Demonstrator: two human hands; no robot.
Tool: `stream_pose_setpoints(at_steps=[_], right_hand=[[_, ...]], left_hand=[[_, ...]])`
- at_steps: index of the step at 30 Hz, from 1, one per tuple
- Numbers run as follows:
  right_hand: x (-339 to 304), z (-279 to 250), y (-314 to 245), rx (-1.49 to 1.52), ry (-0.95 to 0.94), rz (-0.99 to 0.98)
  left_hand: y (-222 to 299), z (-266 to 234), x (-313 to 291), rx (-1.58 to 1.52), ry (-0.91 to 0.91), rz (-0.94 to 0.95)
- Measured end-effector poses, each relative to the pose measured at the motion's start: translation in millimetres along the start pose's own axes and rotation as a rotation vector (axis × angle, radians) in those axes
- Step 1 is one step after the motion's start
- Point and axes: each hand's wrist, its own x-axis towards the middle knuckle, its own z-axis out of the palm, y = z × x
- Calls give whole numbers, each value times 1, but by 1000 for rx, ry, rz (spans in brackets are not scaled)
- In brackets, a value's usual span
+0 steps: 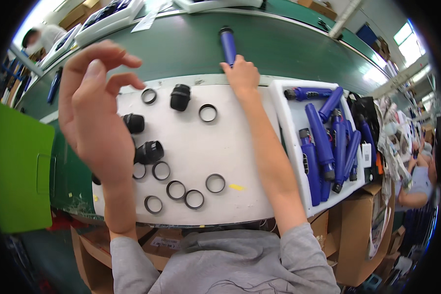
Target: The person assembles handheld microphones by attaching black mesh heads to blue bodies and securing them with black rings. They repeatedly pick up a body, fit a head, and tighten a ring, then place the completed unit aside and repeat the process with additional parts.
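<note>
The right hand (pixel 242 78) reaches past the far edge of the white desk (pixel 245 147) to a blue tube (pixel 229 47) lying on the green bench (pixel 191 51), its black end pointing away; thumb and fingers sit on either side of the tube's near end, though whether they grip it or merely touch it I cannot tell. The left hand (pixel 93 105) hangs above the desk's left side, fingers loosely bent and apart, with nothing visible in it. As far as can be judged, plenty remains to be handled: eight black rings lie loose, one (pixel 149 90) near the far left corner, another (pixel 208 121) toward the middle of the far edge, the rest grouped toward the near edge. Three black caps, the clearest (pixel 180 98) near the far edge, also lie apart from any tube, and a dark piece at the left edge is mostly hidden. Along the right edge, the white foam tray (pixel 291 142) holds a jumble of blue tubes (pixel 319 142). The tube beyond the desk seems the furthest along, but its black end is too small to show what is fitted.
</note>
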Motion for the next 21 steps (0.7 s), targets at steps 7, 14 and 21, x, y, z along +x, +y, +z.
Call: stream_pose_setpoints(at_steps=[7,14,21], right_hand=[[1,6,0,290,279,119],[0,0,16,614,450,103],[3,5,19,789,450,160]], left_hand=[[0,4,-10,30,-169,-54],[-21,46,-53,311,-804,-105],[-46,81,-90,465,-1065,119]])
